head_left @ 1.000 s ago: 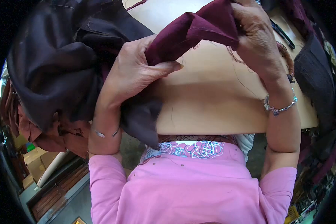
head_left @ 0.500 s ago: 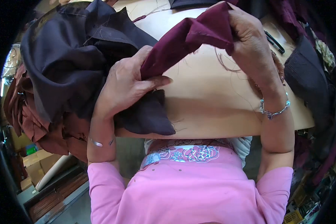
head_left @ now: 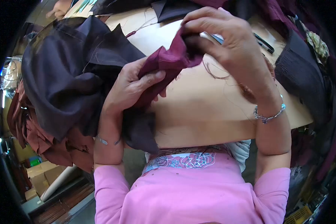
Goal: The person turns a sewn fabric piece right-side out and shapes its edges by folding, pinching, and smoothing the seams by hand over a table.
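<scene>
A maroon piece of fabric (head_left: pixel 168 59) is stretched, folded, between my two hands above the table. My left hand (head_left: pixel 132 84) is closed around its lower end, thumb on top and fingertips showing underneath. At the upper end my right hand (head_left: pixel 227 35) pinches the edge, with some fingers partly hidden in the fold. Loose threads (head_left: pixel 214 71) hang below my right hand. Dark fabric (head_left: pixel 63 71) lies heaped beside my left hand, and a dark flap (head_left: pixel 140 128) drapes over the table edge under my left wrist.
The pale table (head_left: pixel 205 108) spreads beneath both hands. A black pen-like tool (head_left: pixel 263 43) lies behind my right wrist. Dark fabric (head_left: pixel 302 71) hangs at the right, rust-brown pieces (head_left: pixel 59 145) at the left. Another person's hand (head_left: pixel 61 8) shows at the far left. Cardboard boxes (head_left: pixel 44 175) stand below.
My hands have come closer together and the maroon fabric between them has bunched up. My right hand has shifted left and changed its grip on the fabric's end.
</scene>
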Available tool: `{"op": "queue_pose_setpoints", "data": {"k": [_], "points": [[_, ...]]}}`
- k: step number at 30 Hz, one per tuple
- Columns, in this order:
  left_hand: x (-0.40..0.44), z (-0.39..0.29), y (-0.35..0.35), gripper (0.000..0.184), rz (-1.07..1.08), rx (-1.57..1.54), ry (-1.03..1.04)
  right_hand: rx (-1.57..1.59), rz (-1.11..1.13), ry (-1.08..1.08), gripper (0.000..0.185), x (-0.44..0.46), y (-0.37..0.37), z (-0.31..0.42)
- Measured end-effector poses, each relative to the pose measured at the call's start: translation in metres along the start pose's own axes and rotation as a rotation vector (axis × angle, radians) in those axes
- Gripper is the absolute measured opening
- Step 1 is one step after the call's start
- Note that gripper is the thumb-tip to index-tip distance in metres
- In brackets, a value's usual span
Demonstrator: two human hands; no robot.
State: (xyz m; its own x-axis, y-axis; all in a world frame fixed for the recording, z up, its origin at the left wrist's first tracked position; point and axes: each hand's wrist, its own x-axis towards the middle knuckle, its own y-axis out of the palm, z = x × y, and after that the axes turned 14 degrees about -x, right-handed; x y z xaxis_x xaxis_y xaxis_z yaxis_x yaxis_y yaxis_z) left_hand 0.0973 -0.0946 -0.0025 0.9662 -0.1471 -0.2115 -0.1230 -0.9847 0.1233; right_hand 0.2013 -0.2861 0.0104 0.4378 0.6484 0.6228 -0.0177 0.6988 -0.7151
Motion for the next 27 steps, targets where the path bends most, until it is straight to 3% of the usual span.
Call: {"op": "queue_pose_setpoints", "data": {"k": [1,3,6,11,13,14,18,22,27], "points": [[-0.001,0.0,0.002,0.027,-0.008,-0.031,0.006,-0.165,0.003,-0.041,0.02,-0.003,0.006,-0.002],[-0.002,0.002,0.005,0.028,-0.032,-0.098,0.014,-0.156,-0.046,-0.064,0.017,-0.006,0.011,0.003],[-0.002,0.006,0.003,0.029,-0.009,-0.093,0.055,0.027,0.187,0.016,0.015,-0.003,0.001,0.002],[-0.001,0.004,0.004,0.03,-0.005,-0.027,0.038,0.198,0.169,0.142,0.02,-0.01,0.017,-0.004],[0.0,0.006,0.004,0.029,0.015,-0.066,0.073,0.309,0.302,0.244,0.021,-0.01,0.018,-0.004],[0.001,0.007,0.003,0.027,0.016,-0.097,0.069,0.215,0.274,0.138,0.02,-0.011,0.019,-0.004],[0.001,0.01,0.001,0.027,0.063,-0.133,0.09,0.408,0.394,0.234,0.014,-0.014,0.02,-0.008],[0.0,0.01,0.001,0.028,0.044,-0.085,0.087,0.439,0.341,0.174,0.013,-0.014,0.023,-0.013],[-0.003,0.01,0.003,0.029,0.011,0.083,0.14,0.663,0.392,0.33,0.015,-0.016,0.024,-0.013]]}}
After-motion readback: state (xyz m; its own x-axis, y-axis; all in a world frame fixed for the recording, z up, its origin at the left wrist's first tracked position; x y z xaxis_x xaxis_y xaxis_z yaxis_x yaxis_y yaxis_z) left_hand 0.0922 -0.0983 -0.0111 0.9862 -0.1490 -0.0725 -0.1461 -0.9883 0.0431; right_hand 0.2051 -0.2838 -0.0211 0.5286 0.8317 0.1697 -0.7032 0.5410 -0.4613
